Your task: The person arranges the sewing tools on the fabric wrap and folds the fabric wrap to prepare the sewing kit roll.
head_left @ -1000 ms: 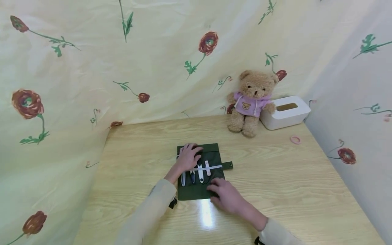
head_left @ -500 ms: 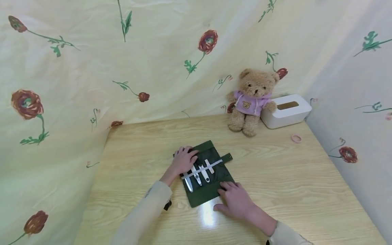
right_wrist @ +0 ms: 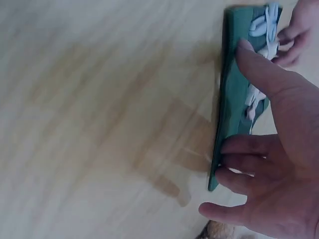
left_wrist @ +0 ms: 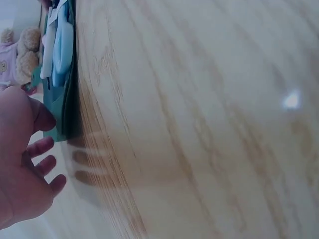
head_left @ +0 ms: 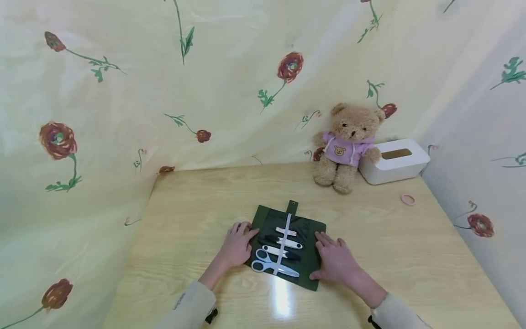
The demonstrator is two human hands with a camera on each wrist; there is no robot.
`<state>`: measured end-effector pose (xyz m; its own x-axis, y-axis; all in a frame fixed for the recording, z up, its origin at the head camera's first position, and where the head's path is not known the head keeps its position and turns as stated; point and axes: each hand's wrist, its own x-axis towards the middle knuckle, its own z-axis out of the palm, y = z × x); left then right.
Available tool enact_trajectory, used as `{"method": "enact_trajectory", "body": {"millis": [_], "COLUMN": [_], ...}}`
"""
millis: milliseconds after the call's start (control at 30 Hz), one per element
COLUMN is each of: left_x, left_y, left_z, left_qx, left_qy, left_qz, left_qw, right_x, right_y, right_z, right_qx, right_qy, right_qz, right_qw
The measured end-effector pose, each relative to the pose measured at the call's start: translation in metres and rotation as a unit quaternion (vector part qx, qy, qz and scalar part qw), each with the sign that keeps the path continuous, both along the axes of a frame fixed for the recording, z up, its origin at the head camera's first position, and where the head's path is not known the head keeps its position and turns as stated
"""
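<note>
A dark green cloth pouch (head_left: 310,246) lies unfolded and slightly rotated on the wooden table, its snap tab (head_left: 292,207) pointing away. Under its white elastic band lie scissors (head_left: 287,269), a pink-white clipper (head_left: 286,231) and white-handled tools (head_left: 293,244). My left hand (head_left: 236,245) touches the pouch's left edge with relaxed fingers; the left wrist view shows that hand (left_wrist: 22,159) beside the green edge. On the right edge rests my right hand (head_left: 339,260), fingers extended. In the right wrist view its thumb and fingers (right_wrist: 239,144) lie along the cloth.
A teddy bear (head_left: 349,146) in a purple hoodie sits at the back right, beside a white tissue box (head_left: 394,167). A pink ring (head_left: 407,199) lies on the table in front of the box. Flower-patterned cloth (head_left: 230,82) hangs behind and at both sides.
The pouch has turned counterclockwise, its tab swinging from the right side to the far side. My left hand has moved off the tools to the left edge, uncovering the scissors; my right hand has shifted right.
</note>
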<state>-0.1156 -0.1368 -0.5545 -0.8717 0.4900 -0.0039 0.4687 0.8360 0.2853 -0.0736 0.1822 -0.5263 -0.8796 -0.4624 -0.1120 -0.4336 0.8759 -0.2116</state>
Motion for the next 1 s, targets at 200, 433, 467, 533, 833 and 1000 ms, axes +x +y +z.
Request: {"method": "enact_trajectory", "body": {"millis": [200, 433, 467, 533, 833, 1000], "left_x": [0.014, 0.032, 0.034, 0.035, 0.032, 0.032], "left_y": [0.001, -0.004, -0.007, -0.013, -0.035, -0.033], "left_z": [-0.002, -0.007, -0.008, -0.008, -0.004, -0.003], "left_qx": [-0.003, -0.001, 0.006, 0.026, 0.075, 0.076], "left_qy": [0.021, 0.013, 0.003, -0.025, -0.123, -0.13], "left_qz": [-0.025, -0.04, -0.043, -0.053, -0.129, -0.131], "left_qw": [0.9995, 0.9991, 0.9991, 0.9979, 0.9812, 0.9799], "right_x": [-0.016, -0.028, -0.027, -0.026, -0.019, -0.021], "right_y": [0.015, 0.03, 0.032, 0.036, 0.059, 0.066], "right_z": [-0.005, -0.003, -0.004, -0.005, -0.014, -0.018], "right_qx": [-0.017, -0.046, -0.049, -0.059, -0.098, -0.088], "right_qy": [-0.033, -0.052, -0.048, -0.035, 0.005, 0.014], "right_qz": [0.02, 0.046, 0.05, 0.059, 0.143, 0.174], "right_qw": [0.9991, 0.9965, 0.9964, 0.9959, 0.9848, 0.9807]}}
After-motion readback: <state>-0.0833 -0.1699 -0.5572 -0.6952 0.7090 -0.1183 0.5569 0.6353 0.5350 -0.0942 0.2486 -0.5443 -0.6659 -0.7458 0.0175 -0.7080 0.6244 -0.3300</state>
